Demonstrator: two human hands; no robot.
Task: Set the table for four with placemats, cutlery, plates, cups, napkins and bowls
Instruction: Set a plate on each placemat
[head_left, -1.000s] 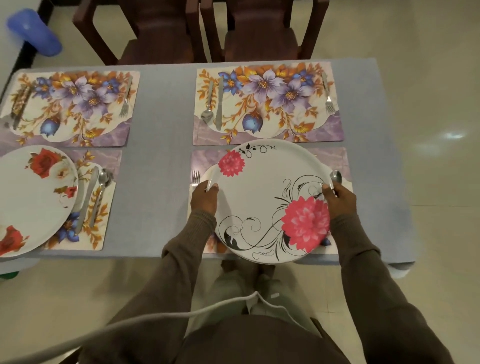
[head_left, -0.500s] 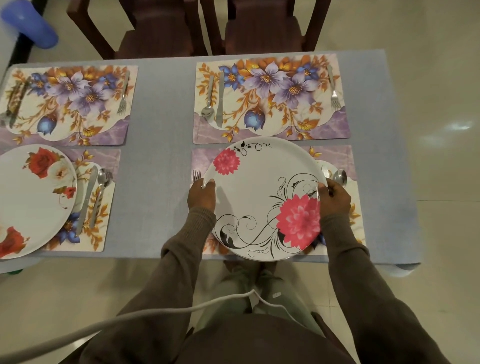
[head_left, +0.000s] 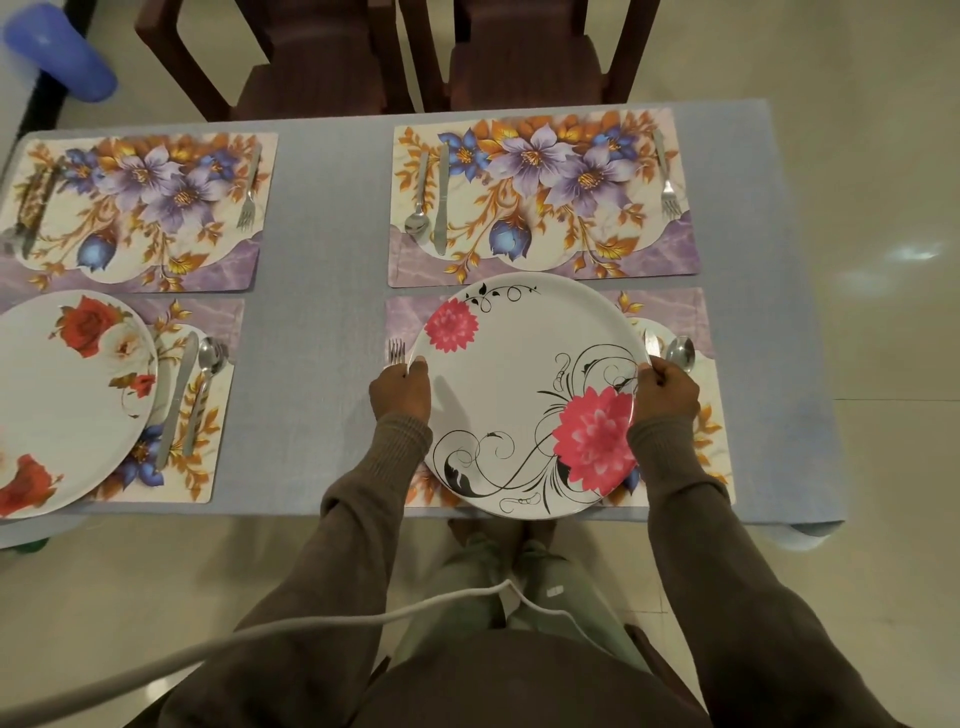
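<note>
Both hands' fingers curled on opposite rims of pink-flowered plate (head_left: 524, 395), left hand (head_left: 399, 389), right hand (head_left: 670, 389), over near placemat (head_left: 696, 332).

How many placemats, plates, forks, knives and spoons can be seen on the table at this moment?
Placemats: 4 (one is the far right placemat)
Plates: 2, the pink-flowered plate that the left hand and right hand hold, and the red-rose plate
Forks: 3
Knives: 4
Spoons: 4 (the far left one is only partly visible)
Total: 17

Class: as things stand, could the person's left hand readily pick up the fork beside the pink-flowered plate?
Probably not yet: the left hand grips the pink-flowered plate and covers the fork handle; only the tines show.
</note>
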